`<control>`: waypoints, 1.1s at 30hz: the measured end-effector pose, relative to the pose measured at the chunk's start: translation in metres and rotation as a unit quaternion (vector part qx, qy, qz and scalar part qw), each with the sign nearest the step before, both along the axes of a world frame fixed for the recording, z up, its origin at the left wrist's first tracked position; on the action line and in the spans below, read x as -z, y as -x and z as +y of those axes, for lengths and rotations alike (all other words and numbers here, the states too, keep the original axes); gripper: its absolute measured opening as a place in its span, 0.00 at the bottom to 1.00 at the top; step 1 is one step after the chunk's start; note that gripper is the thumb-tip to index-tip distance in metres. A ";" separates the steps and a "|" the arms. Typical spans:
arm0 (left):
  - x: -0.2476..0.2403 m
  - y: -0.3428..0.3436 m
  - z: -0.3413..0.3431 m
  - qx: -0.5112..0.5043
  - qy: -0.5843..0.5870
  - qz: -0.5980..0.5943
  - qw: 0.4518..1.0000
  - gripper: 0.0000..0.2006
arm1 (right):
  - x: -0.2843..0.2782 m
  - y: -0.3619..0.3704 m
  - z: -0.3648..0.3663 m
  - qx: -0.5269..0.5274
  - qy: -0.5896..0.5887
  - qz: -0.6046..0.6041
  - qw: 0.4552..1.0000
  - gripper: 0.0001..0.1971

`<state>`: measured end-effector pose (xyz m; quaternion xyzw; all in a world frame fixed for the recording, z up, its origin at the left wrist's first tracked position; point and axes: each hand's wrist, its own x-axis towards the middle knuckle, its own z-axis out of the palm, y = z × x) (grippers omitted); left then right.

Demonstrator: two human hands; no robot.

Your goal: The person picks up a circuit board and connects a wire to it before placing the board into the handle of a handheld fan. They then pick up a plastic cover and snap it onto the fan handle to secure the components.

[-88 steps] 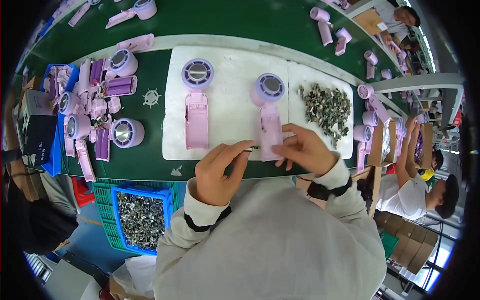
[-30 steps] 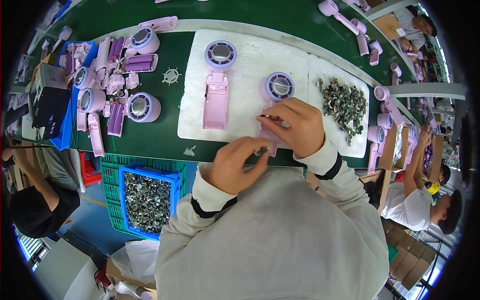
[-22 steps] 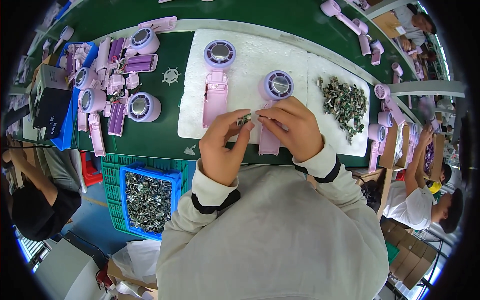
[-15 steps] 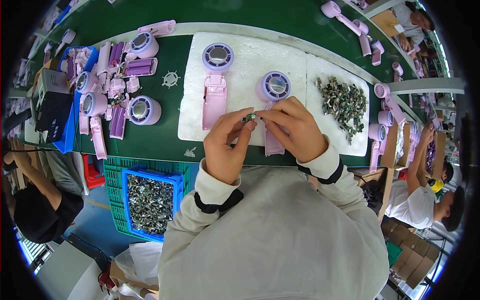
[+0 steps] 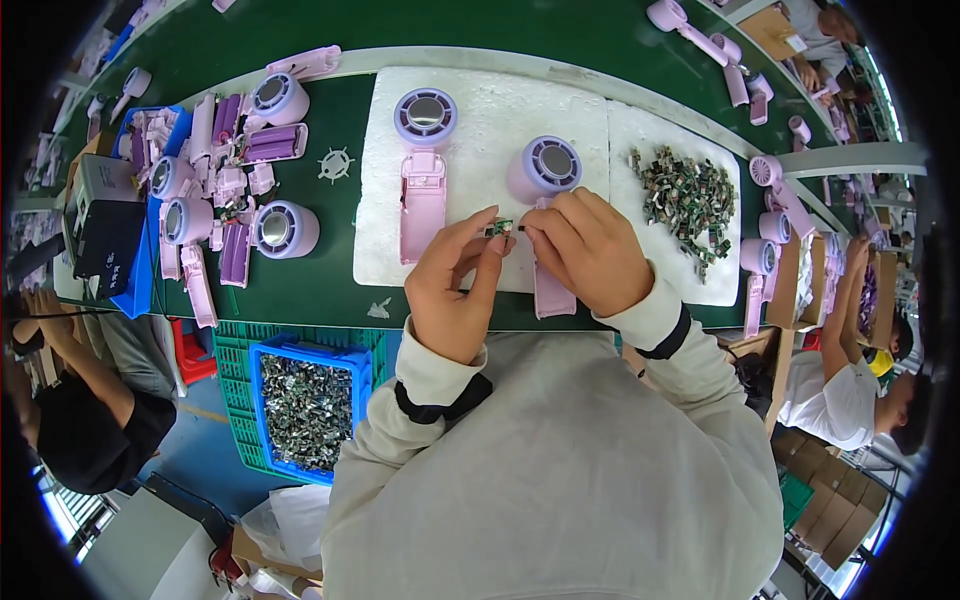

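Between the thumb and forefinger of my left hand [image 5: 447, 300] is a small green circuit board [image 5: 498, 229], raised over the white foam board [image 5: 500, 105]. My right hand [image 5: 598, 258] is pinched shut just to the right of it; a tiny dark bit shows at its fingertips, too small to name. Under my right hand lies a lilac handheld fan [image 5: 546, 170], its pink handle [image 5: 553, 292] partly covered by my fingers. Left of it rests another lilac fan [image 5: 425, 118] with an open pink handle shell [image 5: 423, 215].
A heap of small circuit boards [image 5: 688, 205] lies on the foam's right side. Fan parts and a blue bin [image 5: 133, 290] crowd the table's left. Below the table edge stands a blue crate [image 5: 363, 385] of boards. Co-workers sit at both sides.
Both hands stay close together at nearly the same spot, the left still holding the circuit board. My right fingers have curled in slightly. The whole view has shifted a little.
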<state>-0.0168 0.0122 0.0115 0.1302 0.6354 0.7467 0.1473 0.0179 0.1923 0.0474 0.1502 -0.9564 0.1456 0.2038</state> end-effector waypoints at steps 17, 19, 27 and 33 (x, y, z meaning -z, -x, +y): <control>0.006 -0.007 -0.004 0.047 -0.072 -0.140 0.986 0.14 | -0.004 -0.010 0.001 -0.007 0.191 -0.143 0.971 0.09; 0.006 -0.006 -0.002 0.057 -0.078 -0.152 0.984 0.14 | -0.004 -0.011 0.001 0.008 0.202 -0.161 0.966 0.08; 0.008 -0.007 0.000 0.067 -0.077 -0.147 0.984 0.14 | -0.007 -0.013 0.000 0.048 0.272 -0.223 0.935 0.09; 0.010 -0.012 -0.001 0.027 -0.052 -0.092 0.994 0.14 | -0.004 -0.012 0.001 0.015 0.228 -0.156 0.961 0.09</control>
